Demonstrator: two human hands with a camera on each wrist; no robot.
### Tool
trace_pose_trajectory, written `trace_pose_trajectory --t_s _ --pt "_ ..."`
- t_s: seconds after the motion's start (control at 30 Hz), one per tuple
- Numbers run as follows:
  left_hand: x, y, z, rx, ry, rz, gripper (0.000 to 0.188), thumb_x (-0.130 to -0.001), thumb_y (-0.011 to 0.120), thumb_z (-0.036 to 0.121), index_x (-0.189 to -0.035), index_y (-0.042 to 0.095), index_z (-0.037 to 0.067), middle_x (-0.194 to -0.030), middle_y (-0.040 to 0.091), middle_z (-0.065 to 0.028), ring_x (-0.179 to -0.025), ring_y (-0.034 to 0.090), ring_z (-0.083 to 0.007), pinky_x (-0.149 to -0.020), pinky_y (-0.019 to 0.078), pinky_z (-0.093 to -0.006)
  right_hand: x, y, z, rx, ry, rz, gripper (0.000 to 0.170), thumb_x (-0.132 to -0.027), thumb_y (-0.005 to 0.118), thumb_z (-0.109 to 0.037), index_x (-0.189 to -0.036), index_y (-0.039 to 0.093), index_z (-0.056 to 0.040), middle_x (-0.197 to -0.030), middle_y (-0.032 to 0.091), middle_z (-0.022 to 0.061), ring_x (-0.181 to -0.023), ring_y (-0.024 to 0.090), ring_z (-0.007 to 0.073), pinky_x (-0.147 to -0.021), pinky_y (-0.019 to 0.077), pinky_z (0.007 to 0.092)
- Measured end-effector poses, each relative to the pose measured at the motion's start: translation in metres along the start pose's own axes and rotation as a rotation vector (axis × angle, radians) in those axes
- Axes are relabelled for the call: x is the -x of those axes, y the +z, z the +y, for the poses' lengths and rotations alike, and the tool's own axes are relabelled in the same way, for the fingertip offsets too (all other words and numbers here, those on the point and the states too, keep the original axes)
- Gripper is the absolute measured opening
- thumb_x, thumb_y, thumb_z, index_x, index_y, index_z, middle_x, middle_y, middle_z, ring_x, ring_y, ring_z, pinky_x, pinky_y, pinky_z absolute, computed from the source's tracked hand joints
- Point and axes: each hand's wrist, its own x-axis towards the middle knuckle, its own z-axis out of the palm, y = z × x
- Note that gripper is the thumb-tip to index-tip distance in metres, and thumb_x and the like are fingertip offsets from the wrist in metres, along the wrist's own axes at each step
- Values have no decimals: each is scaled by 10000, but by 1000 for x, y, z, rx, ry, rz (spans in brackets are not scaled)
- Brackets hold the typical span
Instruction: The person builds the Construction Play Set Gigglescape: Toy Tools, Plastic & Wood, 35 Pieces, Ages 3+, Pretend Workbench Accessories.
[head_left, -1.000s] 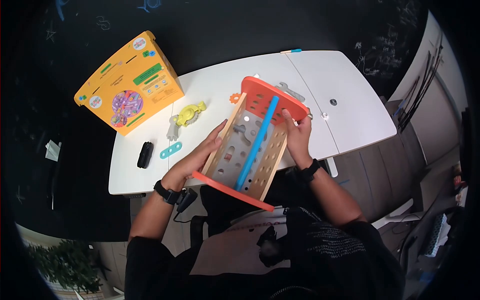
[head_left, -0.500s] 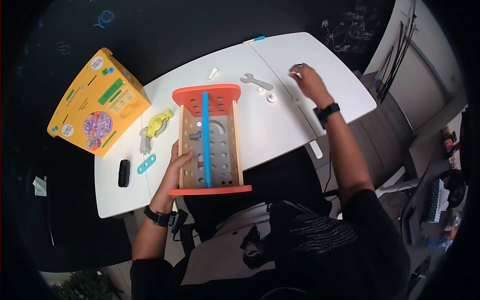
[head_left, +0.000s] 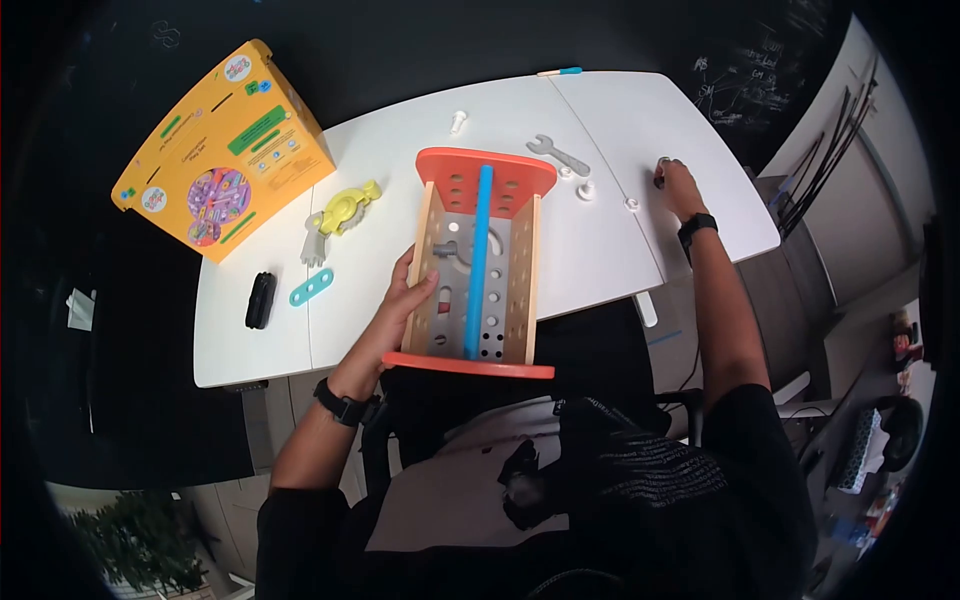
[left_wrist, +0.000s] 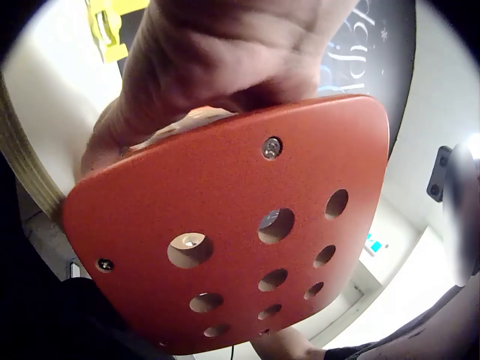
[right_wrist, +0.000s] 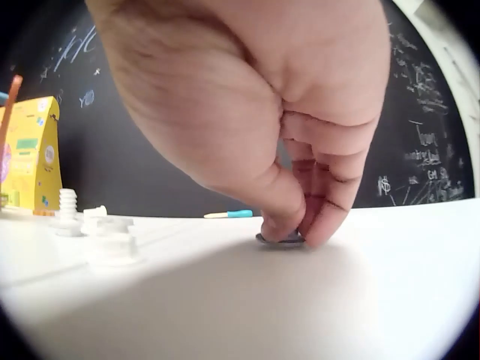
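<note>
My left hand (head_left: 403, 308) grips the wooden side of a toy toolbox (head_left: 532, 270), thumb inside and fingers outside. The box has orange-red end panels with holes and a blue bar as its handle. A grey bolt (head_left: 446, 248) shows inside it. In the left wrist view, one red end panel (left_wrist: 225, 180) fills much of the frame below the hand. Far to the right, my right hand (head_left: 682, 188) is down at the table. Its thumb and fingers pinch a thin, dark grey disc (right_wrist: 281, 241) low at the white tabletop.
A grey toy wrench (head_left: 560, 155), a white bolt (head_left: 458, 122) and several white pieces (head_left: 586, 191) lie behind the box. To its left are a yellow-green toy saw (head_left: 347, 210), a turquoise strip (head_left: 311, 287) and a black case (head_left: 260, 300). A large yellow carton (head_left: 222, 150) stands back left.
My right hand has let go of the toolbox and reached across to the dark disc on the right. The toolbox, in my left hand, has turned more upright in the head view.
</note>
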Motion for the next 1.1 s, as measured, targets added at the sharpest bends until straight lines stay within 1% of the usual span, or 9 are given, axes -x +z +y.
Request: trace_pose_trajectory --t_s 0.1,0.17,0.23,0.43,0.57,0.77,0.8,0.9,1.1 --pt "0 7 1 -10 -16 19 782 -1049 620 340 -1639 163 109 -1532 457 -132 -1349 525 -219 -1058 495 -388 1 -14 -27 -84 41 27 196 -845 639 117 -1009 662 12 -982 704 228 -922 703 389 -820 569 442" --pt "1 10 2 -46 -5 0 821 -1039 629 364 -1641 142 93 -1562 416 -157 -1411 472 -241 -1115 450 -391 21 -54 -99 -660 14 91 197 -886 669 84 -1070 660 14 -1023 711 198 -921 707 355 -824 573 421" --pt "-2 11 -3 -24 -19 -8 835 -1037 632 369 -1642 131 85 -1563 414 -163 -1427 456 -248 -1133 431 -390 57 -90 -170 -748 -250 6 179 -953 694 -8 -1130 668 8 -1050 704 116 -973 690 247 -862 557 372" --pt "-6 23 -13 4 21 -51 873 -1040 619 406 -1645 83 76 -1571 400 -178 -1439 441 -256 -1157 404 -384 120 -79 -254 -569 -620 -224 173 -893 706 -39 -1062 692 -2 -1079 701 153 -1097 610 377 -995 498 461" --pt "-8 27 -21 36 19 -61 920 -1038 617 447 -1639 41 54 -1570 385 -205 -1440 432 -264 -1164 391 -385 125 -57 -263 -237 -826 -324 148 -841 702 4 -981 672 -29 -1078 675 143 -1100 629 355 -1173 397 509" --pt "-13 24 -32 22 35 -39 1015 -1006 630 532 -1646 11 45 -1570 375 -223 -1451 411 -287 -1152 385 -405 105 -38 -270 -200 -739 -430 195 -792 660 45 -978 632 -7 -987 626 161 -1028 634 371 -895 508 505" --pt "-15 23 -35 -5 29 -34 1034 -998 631 555 -1648 9 45 -1572 375 -223 -1454 405 -294 -1148 382 -415 101 -36 -268 -197 -754 -473 120 -888 637 -5 -994 648 51 -1079 633 251 -988 653 405 -851 550 482" --pt "-16 24 -36 -23 50 -17 1041 -991 626 579 -1648 21 44 -1572 377 -223 -1456 401 -301 -1143 378 -432 103 -49 -285 -426 -482 -543 119 -923 581 18 -1036 586 56 -1100 585 237 -914 648 374 -838 550 448" --pt "-10 31 -31 10 90 0 1001 -1001 638 537 -1646 55 40 -1502 451 -220 -1395 453 -274 -1129 388 -398 89 -8 -275 -600 -436 -497 252 -851 695 18 -1017 506 35 -1015 495 150 -801 583 261 -748 541 366"
